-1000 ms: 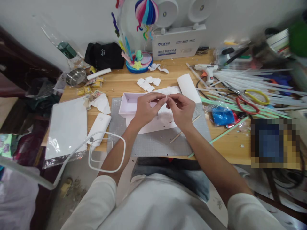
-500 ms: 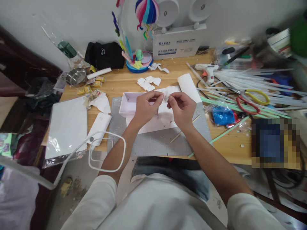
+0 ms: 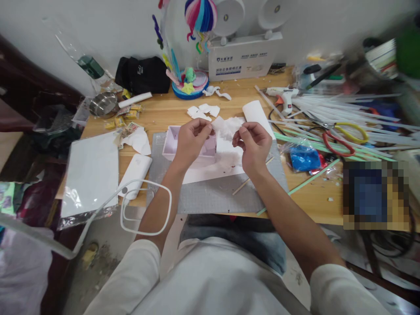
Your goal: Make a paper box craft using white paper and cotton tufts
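Note:
A tuft of white, cotton-like fluff (image 3: 227, 127) stretches between my two hands. My left hand (image 3: 194, 142) pinches its left end, over the right part of a pale lilac open box (image 3: 171, 144). Its right end is between the fingers of my right hand (image 3: 254, 146). More fluff (image 3: 228, 161) lies below on a white sheet (image 3: 200, 173), which rests on a grey cutting mat (image 3: 210, 199). To the right, a thin wooden stick (image 3: 241, 187) lies partly behind my right hand.
Behind the hands are torn white pieces (image 3: 199, 112) and a white roll (image 3: 257, 114). At right lie a glue gun (image 3: 286, 98), scissors (image 3: 337, 142), pale sticks and a blue packet (image 3: 304, 158). A lamp's white frame (image 3: 122, 210) crosses the left front.
My hands have moved apart, the left one leftward and the right one slightly rightward. The white fluff between them is now spread wider, and more of the box's inside shows.

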The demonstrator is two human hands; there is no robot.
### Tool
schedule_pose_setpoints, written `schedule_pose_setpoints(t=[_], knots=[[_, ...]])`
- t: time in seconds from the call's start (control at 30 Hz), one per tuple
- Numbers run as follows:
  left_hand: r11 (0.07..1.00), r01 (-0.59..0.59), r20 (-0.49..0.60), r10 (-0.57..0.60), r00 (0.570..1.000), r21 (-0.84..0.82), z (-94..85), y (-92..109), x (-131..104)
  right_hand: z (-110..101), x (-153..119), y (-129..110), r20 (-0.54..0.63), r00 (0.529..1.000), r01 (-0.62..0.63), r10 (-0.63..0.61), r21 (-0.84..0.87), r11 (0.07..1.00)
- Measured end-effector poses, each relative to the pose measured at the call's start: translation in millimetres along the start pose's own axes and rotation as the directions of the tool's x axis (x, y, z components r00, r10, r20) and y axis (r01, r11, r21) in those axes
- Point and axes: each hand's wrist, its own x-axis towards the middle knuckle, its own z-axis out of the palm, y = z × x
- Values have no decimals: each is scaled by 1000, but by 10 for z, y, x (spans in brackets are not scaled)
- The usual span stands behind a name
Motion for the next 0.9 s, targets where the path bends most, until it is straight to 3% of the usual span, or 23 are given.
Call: schedule_pose_setpoints(t=[0.13, 0.23, 0.37, 0.43, 0.53, 0.6, 0.7, 0.8, 0.9], knots=[[999, 46, 11, -46, 999, 8, -124, 45, 32, -9, 5, 6, 19, 1000, -11, 11, -3, 1000], [981, 35, 82, -51, 995, 191, -246, 59, 52, -8, -4, 0, 16, 999, -35, 35, 31, 999], [789, 12, 51, -55, 997, 614, -402, 9, 68, -2, -16, -5, 31, 999, -45, 44, 56, 997], [719, -9, 60, -45, 997, 695, -466, -35, 78, 5, -21, -9, 35, 998, -48, 46, 44, 998], [706, -51, 73, -1, 997, 707, -516, -72, 95, 17, -30, -21, 50, 998, -48, 46, 25, 999], [719, -56, -9, 86, 996, 693, -486, -51, 92, 24, -37, -29, 66, 997, -41, 38, 30, 999], [804, -124, -130, 242, 961, 581, -320, 48, 33, 28, -44, -32, 86, 996, -35, 31, 43, 998], [874, -261, -55, 309, 949, 410, -73, 155, -82, 27, -39, -28, 94, 995, -31, 29, 29, 999], [903, -301, 1, 316, 949, 306, 125, 197, -183, 24, -28, -26, 97, 995, -34, 31, 26, 999]])
